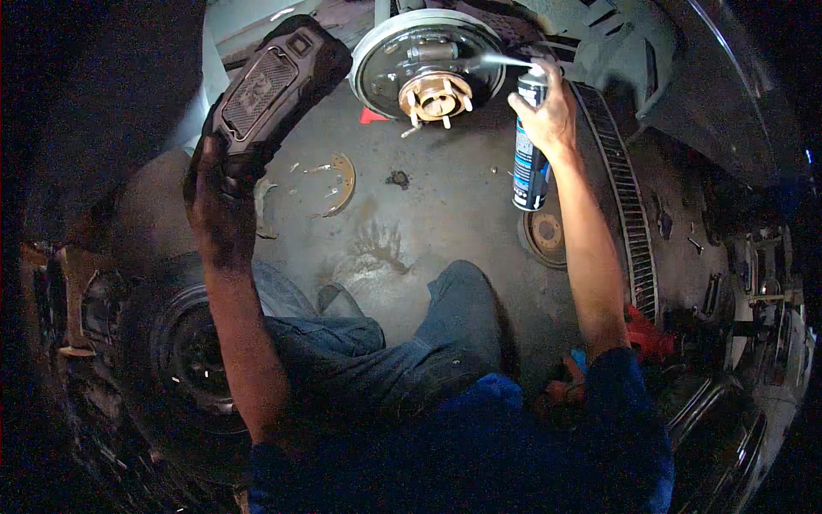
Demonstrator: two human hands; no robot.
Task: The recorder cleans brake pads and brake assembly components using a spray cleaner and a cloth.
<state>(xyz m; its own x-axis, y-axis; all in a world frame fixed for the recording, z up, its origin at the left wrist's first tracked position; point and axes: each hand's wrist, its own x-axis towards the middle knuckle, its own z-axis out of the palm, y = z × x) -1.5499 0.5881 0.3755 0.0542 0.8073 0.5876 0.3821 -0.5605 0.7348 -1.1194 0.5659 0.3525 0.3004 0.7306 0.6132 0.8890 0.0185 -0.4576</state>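
Observation:
My left hand [225, 205] grips a dark, rugged work light [263, 93], raised at the upper left, with light falling on the parts in front. My right hand [552, 115] holds an upright aerosol can [528, 167], its index finger on the nozzle. A pale spray leaves the nozzle towards the left, onto a drum brake backing plate [385, 80]. On that plate sit a wheel cylinder [433, 51] near the top and a rusty wheel hub [437, 96] with several studs. Neither hand touches the plate.
Curved brake shoes [347, 183] [263, 209] and small parts lie on the floor. A brake drum [547, 234] rests below the can. A floor grate [620, 186] runs down the right, with a wrench [695, 245] beyond it. A wheel with a tyre [186, 347] lies at the lower left.

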